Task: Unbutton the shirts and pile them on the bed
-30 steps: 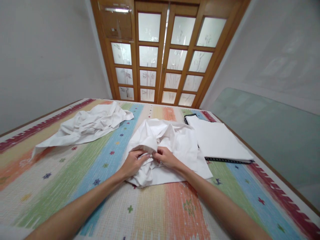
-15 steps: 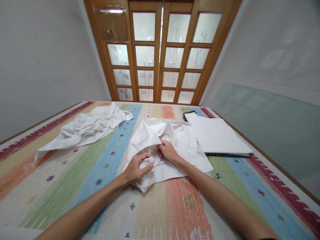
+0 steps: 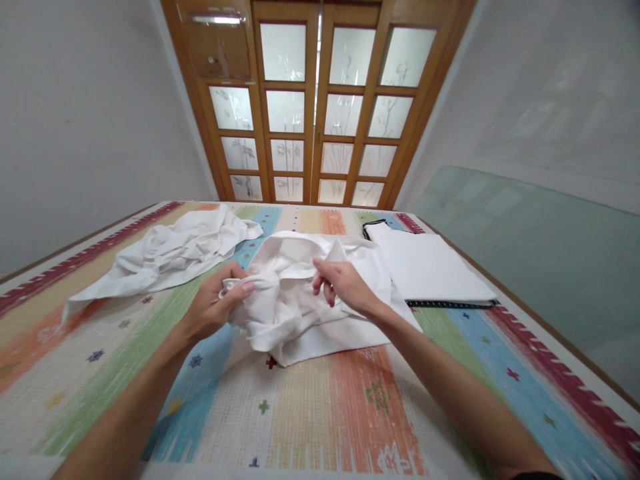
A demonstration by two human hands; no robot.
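A crumpled white garment point(image 3: 300, 307) lies in the middle of a striped, many-coloured mat point(image 3: 310, 413). My left hand point(image 3: 213, 307) is closed on a bunched edge of it and holds that edge lifted off the mat to the left. My right hand point(image 3: 343, 283) hovers over the garment's middle, its fingers curled and pinching a fold of the same cloth.
A second rumpled white garment point(image 3: 170, 257) lies at the back left of the mat. A folded white cloth with a dark trim point(image 3: 430, 270) rests at the back right. Wooden doors with frosted glass panes point(image 3: 310, 107) stand behind. A glass sheet point(image 3: 540, 247) leans on the right wall.
My left hand has pulled a bunch of the garment up and to the left. My right hand has risen slightly with a fold. The camera view has tilted a little.
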